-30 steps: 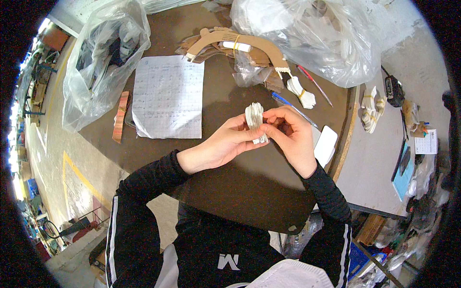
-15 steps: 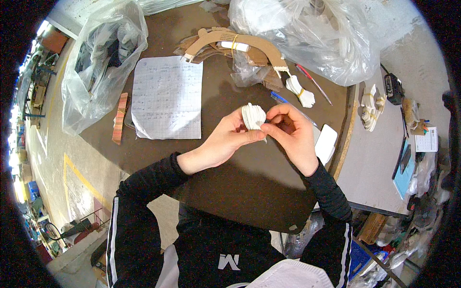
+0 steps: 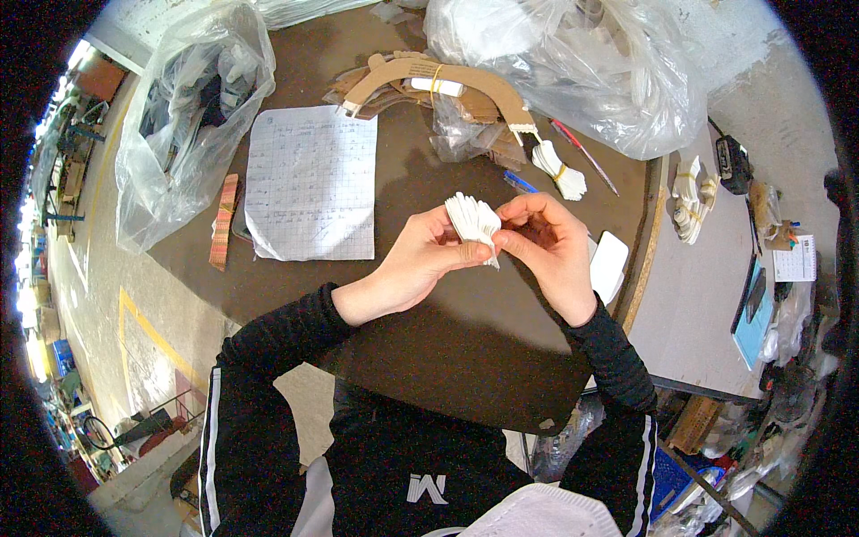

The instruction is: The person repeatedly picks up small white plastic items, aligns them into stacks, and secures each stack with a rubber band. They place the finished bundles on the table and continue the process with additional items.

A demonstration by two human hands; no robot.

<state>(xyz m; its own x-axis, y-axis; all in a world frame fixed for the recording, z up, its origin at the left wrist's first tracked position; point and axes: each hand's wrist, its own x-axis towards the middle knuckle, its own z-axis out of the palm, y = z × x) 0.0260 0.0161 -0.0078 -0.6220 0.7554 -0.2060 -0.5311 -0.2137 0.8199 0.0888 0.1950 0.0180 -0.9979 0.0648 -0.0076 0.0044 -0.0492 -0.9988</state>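
Observation:
A stack of small white tags (image 3: 470, 218), fanned out at its upper end, is gripped in my left hand (image 3: 407, 261) between thumb and fingers. My right hand (image 3: 557, 252) meets its right edge, thumb and fingertips pinched on the tags; how many they grip is hidden. Both hands are raised over the brown tabletop (image 3: 429, 345). Just beyond my right hand lies a blue pen (image 3: 519, 183), partly covered. Behind it sits a similar white bundle (image 3: 558, 172) tied with a yellow rubber band.
A handwritten grid sheet (image 3: 311, 183) lies left, beside a striped strip bundle (image 3: 224, 222). Filled plastic bags (image 3: 192, 134) stand at the far left and far right. Curved brown cardboard (image 3: 465, 73), a red pen (image 3: 586, 159) and a white flat object (image 3: 608, 267) lie around.
The white tags have spread from an even stack into a looser fan. My right hand has shifted slightly right; my left hand stays nearly in place.

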